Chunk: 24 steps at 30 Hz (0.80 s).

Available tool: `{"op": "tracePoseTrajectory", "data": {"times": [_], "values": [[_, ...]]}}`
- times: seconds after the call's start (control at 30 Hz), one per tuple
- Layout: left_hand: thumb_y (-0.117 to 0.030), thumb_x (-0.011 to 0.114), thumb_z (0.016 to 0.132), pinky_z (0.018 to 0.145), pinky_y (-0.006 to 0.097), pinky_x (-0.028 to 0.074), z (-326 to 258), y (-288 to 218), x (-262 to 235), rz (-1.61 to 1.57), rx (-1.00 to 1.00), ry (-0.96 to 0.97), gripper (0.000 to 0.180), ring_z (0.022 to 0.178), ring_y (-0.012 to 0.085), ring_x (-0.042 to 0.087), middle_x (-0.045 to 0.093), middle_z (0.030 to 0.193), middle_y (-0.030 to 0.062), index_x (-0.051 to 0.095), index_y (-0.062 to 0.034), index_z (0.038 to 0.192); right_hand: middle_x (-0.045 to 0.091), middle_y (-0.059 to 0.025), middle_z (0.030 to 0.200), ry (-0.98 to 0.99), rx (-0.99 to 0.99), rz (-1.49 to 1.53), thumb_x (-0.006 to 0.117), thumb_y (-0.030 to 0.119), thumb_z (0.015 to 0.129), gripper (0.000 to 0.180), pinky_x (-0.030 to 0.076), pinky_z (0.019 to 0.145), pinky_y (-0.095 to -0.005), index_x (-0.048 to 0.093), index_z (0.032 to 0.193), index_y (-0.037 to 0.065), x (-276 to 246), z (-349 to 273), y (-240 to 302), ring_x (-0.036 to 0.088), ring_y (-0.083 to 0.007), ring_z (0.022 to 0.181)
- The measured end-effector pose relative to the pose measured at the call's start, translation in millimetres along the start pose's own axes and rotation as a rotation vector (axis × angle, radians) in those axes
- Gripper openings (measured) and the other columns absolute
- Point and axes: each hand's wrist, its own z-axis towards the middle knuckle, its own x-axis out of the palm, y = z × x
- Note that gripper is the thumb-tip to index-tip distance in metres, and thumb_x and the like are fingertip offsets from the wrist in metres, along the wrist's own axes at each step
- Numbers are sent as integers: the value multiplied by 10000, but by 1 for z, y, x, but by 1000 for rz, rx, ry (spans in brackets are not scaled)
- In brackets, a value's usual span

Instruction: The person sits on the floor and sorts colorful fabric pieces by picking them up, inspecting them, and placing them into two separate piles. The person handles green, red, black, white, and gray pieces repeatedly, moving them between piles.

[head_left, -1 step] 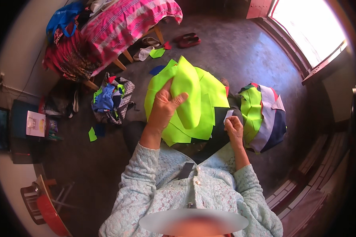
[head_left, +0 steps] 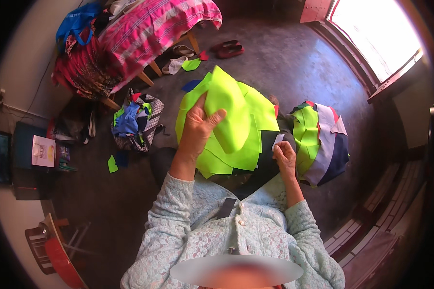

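My left hand (head_left: 197, 126) is closed on a neon yellow-green fabric piece (head_left: 229, 113), its thumb on the near side and its fingers mostly behind the cloth. The piece is raised and curls over at its lower end. Beneath it, a pile of similar yellow-green fabric pieces (head_left: 263, 113) spreads over my lap, with dark cloth (head_left: 270, 151) at its right side. My right hand (head_left: 285, 156) pinches a small white slip (head_left: 278, 140) between thumb and fingers, just right of the pile. Whether the slip is paper or cloth I cannot tell.
At my right stands a bundle of green, grey and navy fabric (head_left: 318, 144). A checked bag of scraps (head_left: 130, 120) sits on the floor at left. Loose green scraps (head_left: 112, 164), dark red shoes (head_left: 229, 49) and a table under a pink plaid cloth (head_left: 154, 33) lie beyond.
My left hand has shifted slightly left and up with the raised yellow-green piece, whose lower curl sits a little higher. The right hand and white slip stay in place.
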Motion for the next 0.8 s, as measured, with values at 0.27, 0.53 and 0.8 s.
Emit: {"op": "tracePoseTrajectory", "data": {"times": [0.27, 0.53, 0.8], "values": [[-63, 719, 808, 784, 328, 518, -4, 104, -106, 593, -175, -286, 630, 896, 182, 645, 668, 1062, 131, 427, 1, 1363, 563, 30, 751, 27, 61, -5, 605, 92, 942, 53, 403, 567, -195, 571, 951, 53, 5, -4, 12, 520, -61, 616], [-104, 728, 773, 902, 424, 469, -23, 70, -73, 1412, 382, -259, 560, 1072, 350, 574, 573, 1200, 165, 515, -29, 1286, 568, 3, 767, 55, -179, -133, 609, 38, 922, 71, 451, 624, -217, 589, 984, 12, 25, 4, 47, 538, -69, 664], [-509, 661, 833, 1036, 487, 333, -69, 91, -68, 1302, 289, -430, 665, 1233, 387, 444, 467, 1333, 223, 520, 11, 1223, 583, -115, 1270, 392, -747, -739, 670, 110, 842, 406, 434, 967, -399, 576, 1236, 99, 133, 39, 118, 565, -313, 1141]]}}
